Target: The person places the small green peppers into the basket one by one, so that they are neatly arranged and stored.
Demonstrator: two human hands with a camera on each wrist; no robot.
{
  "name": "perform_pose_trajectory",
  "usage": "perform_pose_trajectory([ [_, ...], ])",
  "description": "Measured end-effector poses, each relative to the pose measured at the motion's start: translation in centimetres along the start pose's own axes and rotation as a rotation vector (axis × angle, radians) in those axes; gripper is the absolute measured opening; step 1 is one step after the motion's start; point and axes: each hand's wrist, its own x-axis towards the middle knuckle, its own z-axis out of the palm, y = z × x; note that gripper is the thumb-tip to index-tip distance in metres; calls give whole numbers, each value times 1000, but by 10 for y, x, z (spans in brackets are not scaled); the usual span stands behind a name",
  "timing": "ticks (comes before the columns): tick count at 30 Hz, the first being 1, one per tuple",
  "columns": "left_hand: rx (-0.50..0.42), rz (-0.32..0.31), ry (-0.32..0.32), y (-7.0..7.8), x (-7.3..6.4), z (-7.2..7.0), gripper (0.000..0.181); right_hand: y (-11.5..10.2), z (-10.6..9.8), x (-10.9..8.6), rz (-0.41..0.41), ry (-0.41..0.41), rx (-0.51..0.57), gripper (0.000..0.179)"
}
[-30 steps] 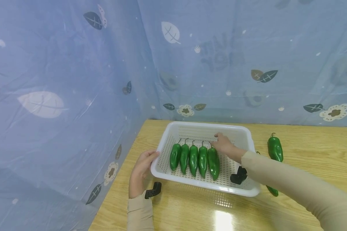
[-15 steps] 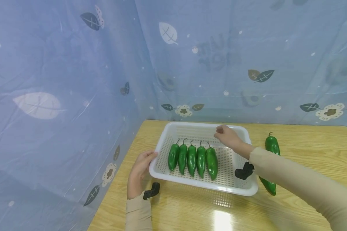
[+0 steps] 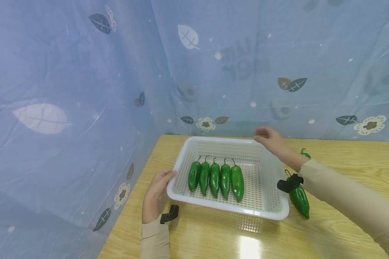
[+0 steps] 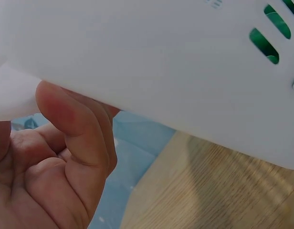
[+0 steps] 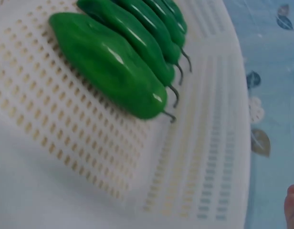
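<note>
A white plastic basket [image 3: 214,205] with a slotted floor stands on the table. Several green chili peppers [image 3: 215,180] lie in it side by side, stems toward the back, filling its left and middle part. My left hand [image 3: 156,189] grips the basket's left rim; in the left wrist view its fingers [image 4: 73,119] curl up under the white edge. Over the back right corner of the basket is my right hand [image 3: 270,141], fingers loosely bent around nothing. Only its fingertips [image 5: 293,205] enter the right wrist view, at the right edge, beyond the basket wall.
To the right of the basket, one green pepper [image 3: 300,203] lies on the wooden table [image 3: 353,162], close to the rim. A second pepper [image 3: 305,154] is mostly hidden behind the right forearm. A blue patterned curtain [image 3: 233,72] hangs along the back and left.
My right hand has left the stem of the rightmost pepper in the row and moved up and right, over the basket's back corner. The left hand keeps its hold on the rim.
</note>
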Motion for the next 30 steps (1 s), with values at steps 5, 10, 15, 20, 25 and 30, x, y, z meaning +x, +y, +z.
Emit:
perform_pose_trajectory([
  [5,5,-4,1,-1,0,0,42,4,-19,-4,-35,35,43,59],
  [10,10,0,10,0,0,1,40,17,-41,-8,-38,82,-2,62],
  [15,9,4,7,0,0,0,40,34,-61,-13,-36,137,-10,66],
  [20,13,26,-27,1,1,-1,43,51,-79,-21,-30,153,-3,67],
  [25,29,34,-29,0,1,-1,42,73,-90,-30,0,161,-34,69],
  [30,20,31,-24,-1,0,0,42,98,-96,-39,58,126,-95,70],
])
